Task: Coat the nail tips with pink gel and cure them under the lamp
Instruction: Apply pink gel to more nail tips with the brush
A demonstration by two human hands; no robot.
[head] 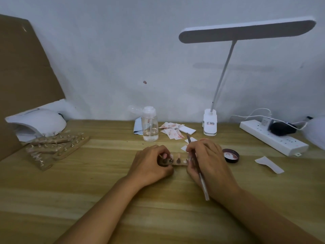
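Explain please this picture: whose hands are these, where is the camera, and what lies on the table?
No machine here: a person works with bare hands, and one camera worn on the head looks down at them. The left hand grips a wooden holder carrying nail tips; the right hand holds a thin brush. On the table: an open gel pot, a clear bottle, stained wipes, spare holders, a white curing lamp at far left, a desk lamp.
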